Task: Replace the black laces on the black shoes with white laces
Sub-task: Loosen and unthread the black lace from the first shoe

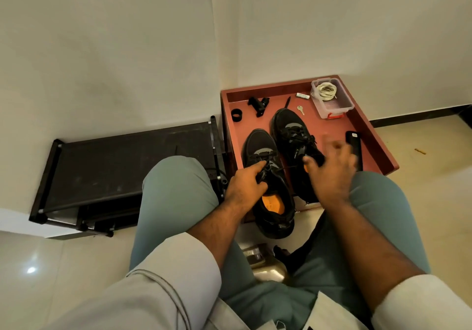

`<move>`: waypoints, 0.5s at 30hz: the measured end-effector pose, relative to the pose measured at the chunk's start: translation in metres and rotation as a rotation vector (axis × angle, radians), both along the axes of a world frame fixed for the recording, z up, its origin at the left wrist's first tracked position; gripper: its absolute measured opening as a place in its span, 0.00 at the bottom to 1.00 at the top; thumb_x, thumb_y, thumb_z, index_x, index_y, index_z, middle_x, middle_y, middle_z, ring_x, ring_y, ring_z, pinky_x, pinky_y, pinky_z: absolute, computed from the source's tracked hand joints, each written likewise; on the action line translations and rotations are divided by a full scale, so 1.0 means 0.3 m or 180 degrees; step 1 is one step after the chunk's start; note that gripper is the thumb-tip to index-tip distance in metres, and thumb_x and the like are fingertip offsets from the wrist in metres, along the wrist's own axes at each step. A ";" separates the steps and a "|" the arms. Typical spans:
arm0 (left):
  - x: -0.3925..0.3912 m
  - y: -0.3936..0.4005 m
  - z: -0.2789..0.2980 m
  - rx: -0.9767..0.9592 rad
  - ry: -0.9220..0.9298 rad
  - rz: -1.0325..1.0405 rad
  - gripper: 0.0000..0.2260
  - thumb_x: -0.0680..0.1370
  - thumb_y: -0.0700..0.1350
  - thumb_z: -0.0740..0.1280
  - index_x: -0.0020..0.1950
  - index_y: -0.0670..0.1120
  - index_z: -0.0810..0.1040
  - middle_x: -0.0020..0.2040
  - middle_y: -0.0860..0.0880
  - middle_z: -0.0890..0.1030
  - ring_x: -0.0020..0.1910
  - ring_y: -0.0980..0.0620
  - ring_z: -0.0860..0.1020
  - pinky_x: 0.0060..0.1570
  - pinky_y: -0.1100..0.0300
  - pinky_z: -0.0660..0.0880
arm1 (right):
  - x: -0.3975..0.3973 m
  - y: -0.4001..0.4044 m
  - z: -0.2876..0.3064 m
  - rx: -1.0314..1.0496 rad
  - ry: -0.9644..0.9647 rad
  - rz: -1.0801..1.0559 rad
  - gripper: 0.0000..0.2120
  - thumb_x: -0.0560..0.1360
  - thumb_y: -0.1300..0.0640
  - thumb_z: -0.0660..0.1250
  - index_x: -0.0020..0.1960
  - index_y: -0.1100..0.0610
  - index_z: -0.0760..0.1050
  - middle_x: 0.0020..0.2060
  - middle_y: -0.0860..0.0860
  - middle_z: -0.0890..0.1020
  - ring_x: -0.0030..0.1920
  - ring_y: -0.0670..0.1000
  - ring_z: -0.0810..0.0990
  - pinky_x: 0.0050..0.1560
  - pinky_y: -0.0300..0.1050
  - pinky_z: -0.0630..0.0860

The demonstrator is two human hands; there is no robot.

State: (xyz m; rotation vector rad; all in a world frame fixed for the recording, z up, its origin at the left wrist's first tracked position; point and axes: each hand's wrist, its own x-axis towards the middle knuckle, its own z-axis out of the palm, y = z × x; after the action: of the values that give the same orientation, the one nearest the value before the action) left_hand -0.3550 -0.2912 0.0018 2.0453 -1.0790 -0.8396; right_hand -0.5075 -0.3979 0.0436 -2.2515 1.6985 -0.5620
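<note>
Shoes sit side by side in a low red tray (367, 125) on the floor, pulled in between the person's knees, so both hands reach without leaning. Left shoe (270, 184) overhangs the tray's near edge, heel toward the person, orange insole showing; right shoe (293, 135) lies further in.

Left hand (246, 183) curls its fingers into the black laces (265, 162) at the left shoe's throat, pinning the shoe while gripping the lacing. Probably anchoring it so a pull doesn't drag the shoe.

Right hand (332, 171) is motion-blurred above the right shoe's collar. A thin black strand runs taut from the left shoe toward it, so it looks like it's drawing a lace end out, but can't tell what the fingers actually hold.

White laces (325, 91) lie coiled in a clear plastic box (339, 105) at the tray's far right corner, well apart from the hands. Both shoes are laced black, so my read: unlacing stage, early.

Also in the tray: key (301, 109), black ring (237, 114), phone (354, 148) by the right wall. Black shoe rack (127, 161) stands beside the tray.
</note>
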 end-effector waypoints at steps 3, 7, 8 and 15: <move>-0.018 0.007 0.018 0.0118 -0.0162 -0.0340 0.27 0.73 0.44 0.68 0.72 0.56 0.70 0.59 0.51 0.82 0.48 0.53 0.82 0.52 0.58 0.79 | 0.050 0.064 -0.047 0.0586 0.0180 0.1122 0.16 0.75 0.51 0.69 0.61 0.54 0.79 0.52 0.54 0.79 0.55 0.55 0.77 0.53 0.48 0.73; -0.043 0.009 0.025 0.0165 -0.0300 -0.0609 0.20 0.75 0.47 0.67 0.67 0.54 0.76 0.60 0.52 0.82 0.58 0.52 0.79 0.57 0.58 0.76 | 0.049 0.091 -0.085 0.1319 0.0222 0.1217 0.14 0.73 0.57 0.71 0.58 0.55 0.81 0.52 0.53 0.82 0.54 0.53 0.80 0.52 0.46 0.76; -0.044 0.007 0.026 0.0177 -0.0347 -0.0625 0.18 0.76 0.49 0.67 0.66 0.54 0.77 0.56 0.52 0.83 0.55 0.51 0.80 0.54 0.58 0.77 | 0.043 0.089 -0.085 0.1356 0.0128 0.1207 0.15 0.73 0.59 0.71 0.59 0.55 0.81 0.52 0.53 0.83 0.55 0.53 0.80 0.54 0.45 0.76; -0.029 -0.020 0.025 0.0325 -0.0893 -0.0854 0.06 0.76 0.50 0.67 0.51 0.52 0.73 0.41 0.54 0.77 0.44 0.49 0.79 0.41 0.55 0.76 | 0.022 0.096 -0.083 0.1404 -0.0382 0.1352 0.14 0.73 0.63 0.71 0.58 0.55 0.82 0.51 0.50 0.83 0.53 0.45 0.78 0.53 0.34 0.72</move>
State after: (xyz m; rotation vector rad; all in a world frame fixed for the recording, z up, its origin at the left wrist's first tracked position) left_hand -0.3637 -0.2971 0.0092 2.1801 -1.5192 -0.7642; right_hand -0.5010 -0.3690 0.0189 -2.1058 1.1016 -0.1936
